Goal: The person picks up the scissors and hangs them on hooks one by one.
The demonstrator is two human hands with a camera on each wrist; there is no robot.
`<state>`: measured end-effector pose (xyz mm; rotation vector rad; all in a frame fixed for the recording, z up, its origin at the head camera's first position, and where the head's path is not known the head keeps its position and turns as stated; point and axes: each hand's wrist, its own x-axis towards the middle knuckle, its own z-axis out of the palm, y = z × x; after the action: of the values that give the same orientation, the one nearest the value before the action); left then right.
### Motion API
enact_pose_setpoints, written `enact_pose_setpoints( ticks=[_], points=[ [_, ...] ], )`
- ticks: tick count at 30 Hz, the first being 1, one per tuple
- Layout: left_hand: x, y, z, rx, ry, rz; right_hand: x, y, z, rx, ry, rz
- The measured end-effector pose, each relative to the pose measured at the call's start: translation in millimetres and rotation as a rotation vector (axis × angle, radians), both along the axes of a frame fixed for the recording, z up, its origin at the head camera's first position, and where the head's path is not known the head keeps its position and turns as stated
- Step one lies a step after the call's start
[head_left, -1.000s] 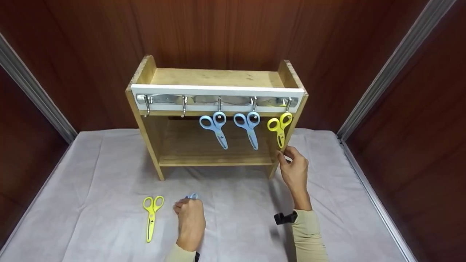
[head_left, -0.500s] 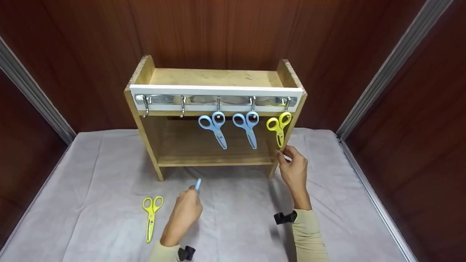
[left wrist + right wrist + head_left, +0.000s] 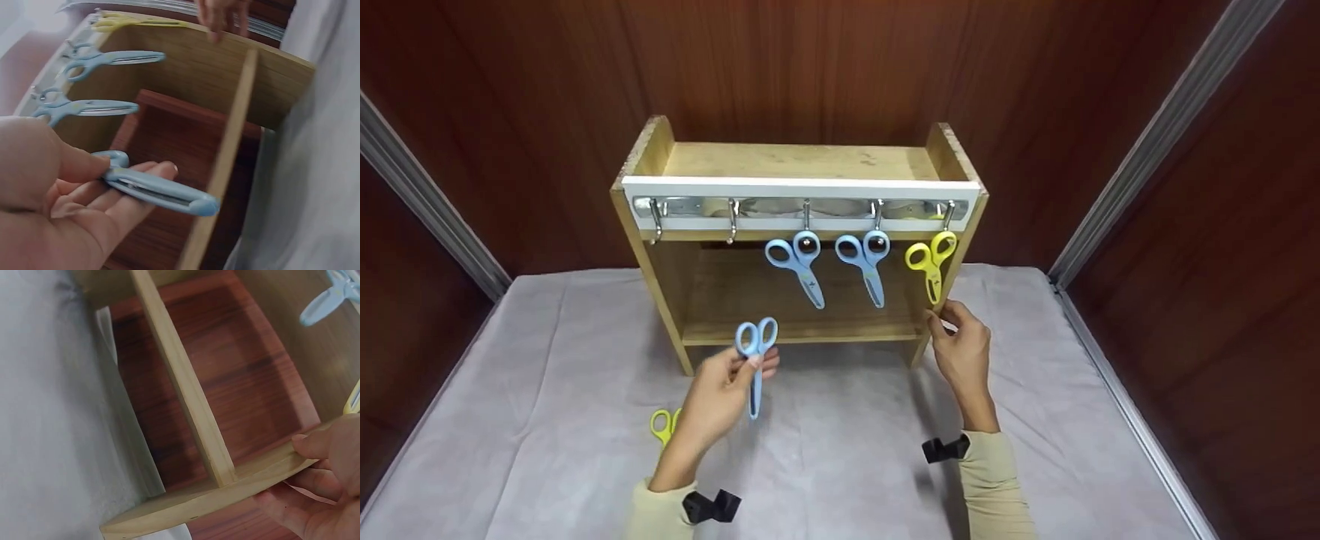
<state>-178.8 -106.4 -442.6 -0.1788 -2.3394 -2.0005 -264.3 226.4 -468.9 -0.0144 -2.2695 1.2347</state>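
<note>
In the head view, my left hand point(image 3: 712, 397) pinches a pair of blue scissors point(image 3: 756, 397) between thumb and fingers, rings up and blade tip down, in front of the wooden shelf unit point(image 3: 802, 339). The left wrist view has those blue scissors lying across the fingers, blade pointing away from the palm. My right hand point(image 3: 964, 352) grips the front edge of the unit's right side panel point(image 3: 169, 513), thumb on the inner face. Just above it hang yellow scissors point(image 3: 933, 277) on the rightmost hook. Blue scissors point(image 3: 810, 283) and more blue scissors point(image 3: 874, 283) hang from two hooks beside them.
A white hook rail point(image 3: 690, 223) runs along the unit's top front. Its two left hooks, including the leftmost hook point(image 3: 657, 221), carry nothing. Another pair of yellow scissors point(image 3: 664, 439) lies on the grey cloth point(image 3: 840, 465), partly covered by my left forearm. Dark wood panels point(image 3: 810, 67) enclose the area.
My left hand has lifted the blue scissors from the cloth toward the shelf and turned them rings up. Its forearm now covers part of the lying yellow scissors. The right hand keeps its place.
</note>
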Motion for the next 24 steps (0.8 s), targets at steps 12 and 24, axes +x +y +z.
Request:
enact_pose_setpoints(
  ticks=[12, 24],
  points=[
    [0.9, -7.7, 46.5, 0.254, 0.022, -0.081, 0.0, -0.2, 1.8, -0.014, 0.001, 0.011],
    [-8.0, -16.5, 78.0, 0.311, 0.108, -0.135, 0.1, 0.3, 0.8, -0.005, 0.008, 0.020]
  ],
)
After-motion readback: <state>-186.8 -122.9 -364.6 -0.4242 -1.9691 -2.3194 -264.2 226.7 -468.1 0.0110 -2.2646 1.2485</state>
